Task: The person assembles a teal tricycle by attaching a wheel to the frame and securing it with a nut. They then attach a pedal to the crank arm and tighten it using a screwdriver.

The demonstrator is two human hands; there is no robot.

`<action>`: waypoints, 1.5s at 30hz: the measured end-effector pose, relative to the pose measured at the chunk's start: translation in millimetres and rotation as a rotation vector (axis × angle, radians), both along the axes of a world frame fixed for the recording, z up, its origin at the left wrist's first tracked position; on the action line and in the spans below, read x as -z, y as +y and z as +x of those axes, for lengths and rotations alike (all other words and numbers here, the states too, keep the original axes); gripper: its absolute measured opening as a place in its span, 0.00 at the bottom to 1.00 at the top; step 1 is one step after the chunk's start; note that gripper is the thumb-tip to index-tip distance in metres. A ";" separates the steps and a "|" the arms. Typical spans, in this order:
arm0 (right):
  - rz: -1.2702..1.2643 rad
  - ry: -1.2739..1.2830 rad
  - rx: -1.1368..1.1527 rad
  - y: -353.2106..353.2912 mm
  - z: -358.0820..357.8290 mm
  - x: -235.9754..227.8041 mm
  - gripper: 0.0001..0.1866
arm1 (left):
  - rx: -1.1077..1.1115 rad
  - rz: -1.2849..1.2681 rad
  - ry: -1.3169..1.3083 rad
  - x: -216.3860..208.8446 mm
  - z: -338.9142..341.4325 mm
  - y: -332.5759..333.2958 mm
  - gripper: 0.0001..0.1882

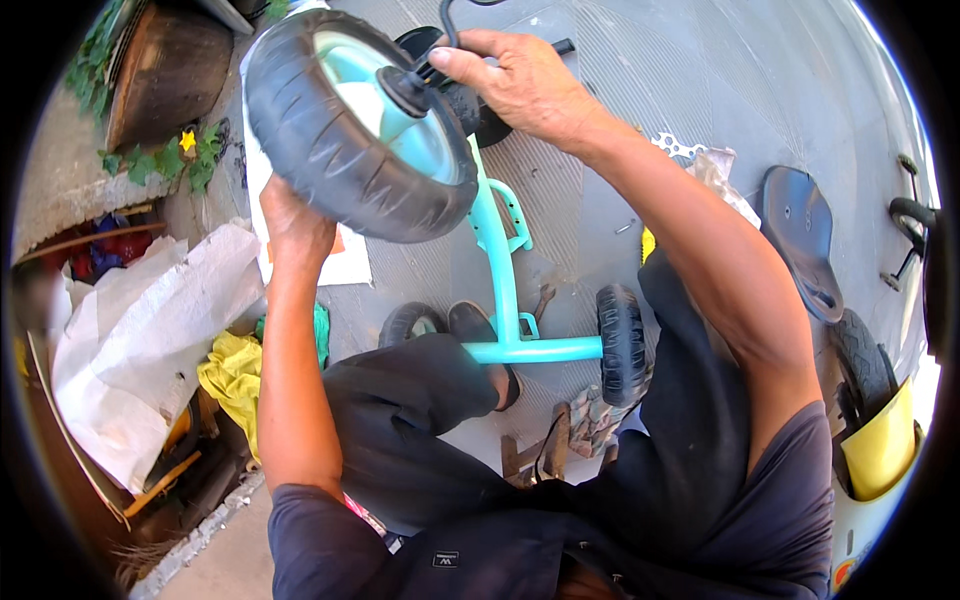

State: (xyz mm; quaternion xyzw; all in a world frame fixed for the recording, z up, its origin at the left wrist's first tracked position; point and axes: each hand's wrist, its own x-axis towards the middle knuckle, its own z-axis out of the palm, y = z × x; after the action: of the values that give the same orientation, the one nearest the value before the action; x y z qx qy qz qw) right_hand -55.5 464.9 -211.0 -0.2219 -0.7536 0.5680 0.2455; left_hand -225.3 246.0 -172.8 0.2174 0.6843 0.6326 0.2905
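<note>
A large black-tyred front wheel [285, 110] with a turquoise rim is raised close in the upper part of the head view. My left hand [298, 218] is closed at its lower left edge, fingers mostly hidden behind the tyre. By the black hub, my right hand [520, 85] pinches a thin black bent rod [447, 22], partly hidden by the fingers. Below runs the turquoise tricycle frame [503, 275], its crossbar between my legs. A small black rear wheel [621, 345] is at the bar's right end; another rear wheel [412, 322] shows at the left.
On the grey floor at right lie a black saddle [798, 235] and a flat silver multi-hole wrench [677, 146]. A spanner [543, 298] lies beside the frame. White sheeting [150, 340] and a yellow cloth [233, 370] are at left, below a planter [170, 75].
</note>
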 end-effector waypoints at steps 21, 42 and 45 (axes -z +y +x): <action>1.260 -0.048 -0.066 16.2 5.9 -39.0 0.20 | 0.085 -0.457 0.786 -12.4 18.9 23.7 0.15; 0.904 -0.356 -0.123 0.9 -0.7 -48.1 0.18 | 0.089 -0.322 0.926 -3.2 9.6 23.0 0.14; 0.862 -0.292 -0.101 -0.4 2.4 -42.8 0.18 | 0.068 -0.390 0.955 -3.8 11.5 19.7 0.16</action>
State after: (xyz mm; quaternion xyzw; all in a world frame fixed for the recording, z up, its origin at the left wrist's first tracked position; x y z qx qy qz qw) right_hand -53.1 464.5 -168.2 -0.1403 -0.9576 0.1769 0.1788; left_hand -213.8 265.6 -168.9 0.4459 0.8383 0.3138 0.0012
